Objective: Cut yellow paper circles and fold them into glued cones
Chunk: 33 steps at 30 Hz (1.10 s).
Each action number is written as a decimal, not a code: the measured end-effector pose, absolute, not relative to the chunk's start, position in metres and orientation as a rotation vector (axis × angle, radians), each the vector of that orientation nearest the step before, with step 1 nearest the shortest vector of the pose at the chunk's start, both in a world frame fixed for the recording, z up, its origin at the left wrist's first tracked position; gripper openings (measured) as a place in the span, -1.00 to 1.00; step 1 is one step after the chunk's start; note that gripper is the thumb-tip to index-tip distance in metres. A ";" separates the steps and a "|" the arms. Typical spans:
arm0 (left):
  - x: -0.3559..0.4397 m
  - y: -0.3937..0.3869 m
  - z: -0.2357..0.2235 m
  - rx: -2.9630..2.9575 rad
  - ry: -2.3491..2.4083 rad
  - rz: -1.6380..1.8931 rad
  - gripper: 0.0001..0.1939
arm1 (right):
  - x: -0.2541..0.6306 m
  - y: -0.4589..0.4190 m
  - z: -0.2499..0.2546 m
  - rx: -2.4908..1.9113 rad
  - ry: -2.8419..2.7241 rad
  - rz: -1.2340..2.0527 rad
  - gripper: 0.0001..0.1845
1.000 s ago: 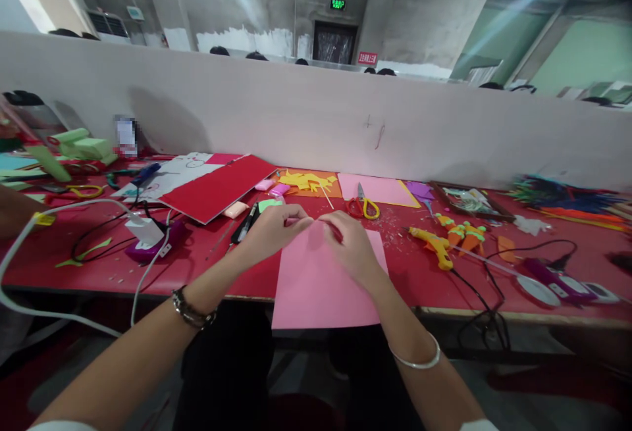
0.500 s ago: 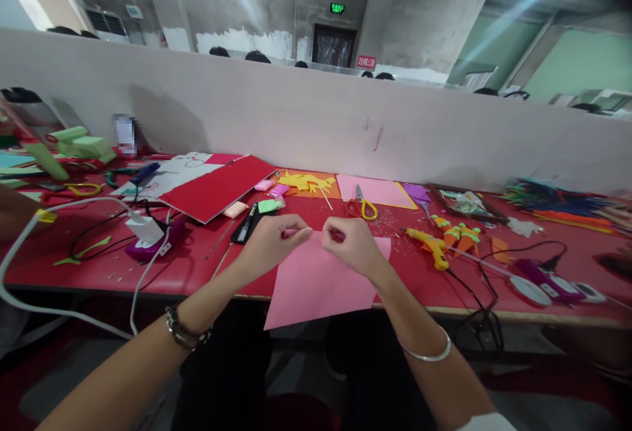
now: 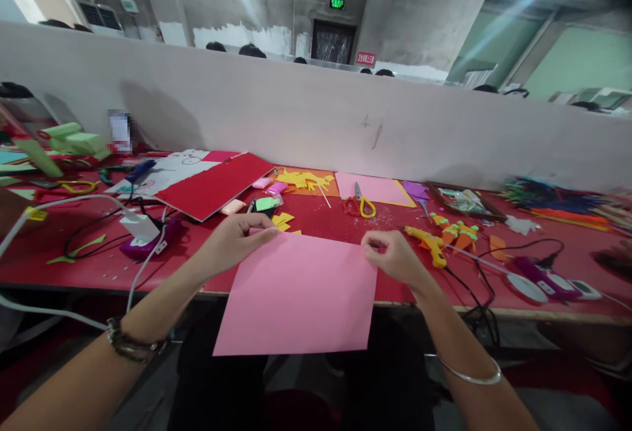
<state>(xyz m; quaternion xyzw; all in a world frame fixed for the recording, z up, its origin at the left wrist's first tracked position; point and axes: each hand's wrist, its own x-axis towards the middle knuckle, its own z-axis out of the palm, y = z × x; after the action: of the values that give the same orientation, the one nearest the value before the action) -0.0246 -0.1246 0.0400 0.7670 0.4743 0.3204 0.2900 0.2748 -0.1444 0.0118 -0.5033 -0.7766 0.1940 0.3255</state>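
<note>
A sheet of pink paper (image 3: 303,296) spreads between my hands, its lower edge hanging past the table's front edge over my lap. My left hand (image 3: 247,237) pinches the paper's upper left corner between thumb and fingers. At the upper right corner, my right hand (image 3: 388,253) is closed on the paper in a pinch. Behind the sheet lie scissors (image 3: 362,204) with red and yellow handles, blades pointing away. Yellow paper pieces (image 3: 284,220) show just beyond my left hand.
To the right lie a yellow glue gun (image 3: 429,245), orange carrot-shaped pieces (image 3: 464,235) and a purple power strip (image 3: 548,279). On the left are a red board (image 3: 217,187), a white charger (image 3: 141,226) and loose cables. A white partition (image 3: 296,115) stands along the back.
My hands have moved apart, left hand to the left and right hand to the right. The pink paper now lies stretched out between them, and yellow pieces have come into view.
</note>
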 end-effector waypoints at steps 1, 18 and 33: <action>-0.026 -0.125 0.039 2.059 1.264 0.847 -0.71 | 0.281 -0.143 0.009 -1.352 -2.046 0.480 -0.88; -0.023 -0.115 0.038 2.961 1.202 0.680 -0.77 | 0.226 -0.145 0.022 -1.325 -2.362 0.366 -0.73; 0.019 -0.113 0.025 3.266 0.835 1.321 -0.83 | 0.211 -0.144 0.036 -1.163 -2.338 0.411 -0.75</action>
<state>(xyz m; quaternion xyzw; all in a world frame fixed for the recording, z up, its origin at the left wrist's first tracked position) 0.0185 -0.1127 0.0247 0.8762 0.2241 0.3545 -0.2373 0.2115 -0.1445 0.0358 -0.4265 -0.8571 0.1506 0.2466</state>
